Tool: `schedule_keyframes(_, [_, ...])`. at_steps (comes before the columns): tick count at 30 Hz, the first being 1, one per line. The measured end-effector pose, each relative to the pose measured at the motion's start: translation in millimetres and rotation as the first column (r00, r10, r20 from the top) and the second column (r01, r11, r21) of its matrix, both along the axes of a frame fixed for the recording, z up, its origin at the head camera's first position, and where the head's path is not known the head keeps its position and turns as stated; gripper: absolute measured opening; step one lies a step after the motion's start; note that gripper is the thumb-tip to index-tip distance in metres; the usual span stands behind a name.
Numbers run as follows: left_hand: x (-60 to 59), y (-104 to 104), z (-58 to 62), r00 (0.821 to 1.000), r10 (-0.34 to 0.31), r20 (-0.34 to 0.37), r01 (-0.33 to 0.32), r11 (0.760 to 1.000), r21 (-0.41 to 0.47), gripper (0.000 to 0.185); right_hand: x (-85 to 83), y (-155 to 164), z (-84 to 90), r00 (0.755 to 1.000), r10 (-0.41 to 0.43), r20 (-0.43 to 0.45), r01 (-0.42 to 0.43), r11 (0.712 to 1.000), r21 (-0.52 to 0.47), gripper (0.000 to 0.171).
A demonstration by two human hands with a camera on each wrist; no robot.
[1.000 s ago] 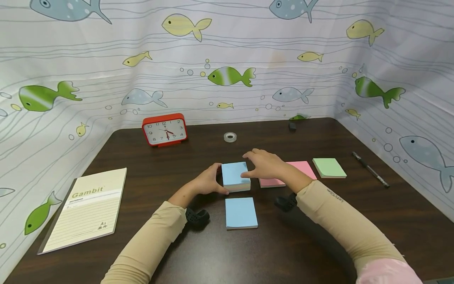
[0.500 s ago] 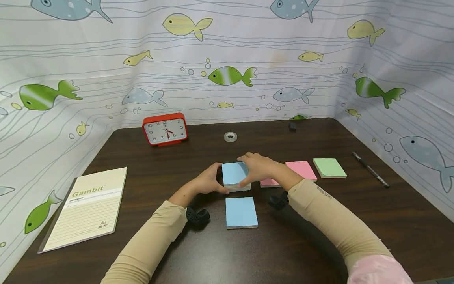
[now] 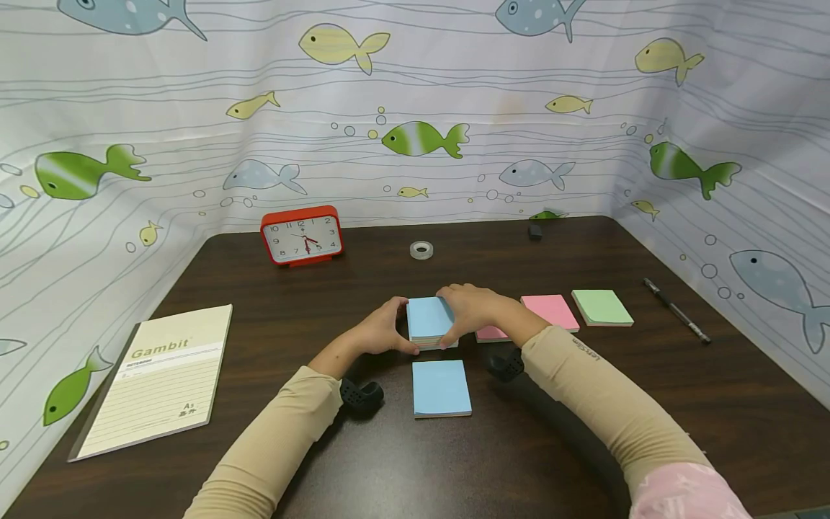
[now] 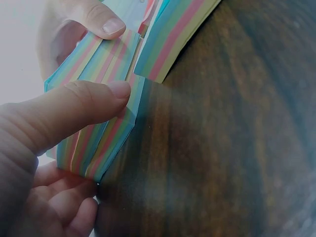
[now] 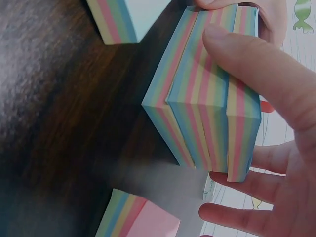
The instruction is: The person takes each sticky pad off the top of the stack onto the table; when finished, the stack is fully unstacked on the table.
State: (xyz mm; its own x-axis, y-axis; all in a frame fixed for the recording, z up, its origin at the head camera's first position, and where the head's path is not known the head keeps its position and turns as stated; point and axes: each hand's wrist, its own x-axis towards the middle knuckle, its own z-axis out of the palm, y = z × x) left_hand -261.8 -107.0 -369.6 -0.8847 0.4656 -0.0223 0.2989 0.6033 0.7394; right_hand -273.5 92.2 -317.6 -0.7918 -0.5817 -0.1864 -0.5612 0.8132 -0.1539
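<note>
A thick pad of sticky notes with a blue top (image 3: 428,317) and rainbow-striped edges (image 5: 207,113) stands at the table's middle. My left hand (image 3: 379,333) grips its left side, thumb (image 4: 89,106) pressed on the striped edge (image 4: 106,133). My right hand (image 3: 472,311) grips its right side, thumb (image 5: 252,69) across the layers, which are slightly stepped apart. A thinner blue-topped pad (image 3: 441,388) lies just in front of it. A pink pad (image 3: 551,310) and a green pad (image 3: 601,307) lie to the right.
A red clock (image 3: 302,238) and a tape roll (image 3: 421,249) stand toward the back. A "Gambit" notebook (image 3: 155,378) lies at front left. A pen (image 3: 677,310) lies at right, a small dark object (image 3: 534,231) at the back. Fish-patterned curtains wall the table.
My right hand has slid left from over the pink pad and closed round the right side of the thick pad. The left hand has kept its hold.
</note>
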Motion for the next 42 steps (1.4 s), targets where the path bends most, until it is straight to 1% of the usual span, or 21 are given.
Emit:
schedule_keyframes(8, [0.0, -0.2, 0.3, 1.000, 0.003, 0.015, -0.002, 1.000, -0.005, 0.086, 1.3, 5.2, -0.5, 1.000, -0.015, -0.020, 0.015, 1.000, 0.004, 0.090])
schedule_keyframes(14, [1.0, 0.7, 1.0, 1.000, -0.001, 0.007, 0.001, 1.000, -0.009, 0.086, 2.5, 11.2, -2.2, 0.999, -0.025, -0.038, 0.025, 1.000, -0.008, 0.091])
schedule_keyframes(24, [2.6, 1.3, 3.0, 1.000, 0.020, 0.019, -0.020, 0.999, -0.031, 0.088, 5.3, 23.1, -7.0, 0.993, -0.022, -0.117, 0.021, 1.000, -0.010, 0.090])
schedule_keyframes(32, [3.9, 0.7, 2.6, 0.999, 0.019, 0.029, -0.018, 0.999, -0.027, 0.088, 12.2, 30.3, -7.0, 0.994, -0.035, -0.105, 0.033, 0.999, -0.022, 0.088])
schedule_keyframes(42, [3.3, 0.1, 2.2, 0.999, 0.021, 0.025, -0.020, 0.999, -0.030, 0.088, 22.2, 40.5, -5.8, 0.995, -0.013, -0.103, 0.008, 0.999, -0.049, 0.087])
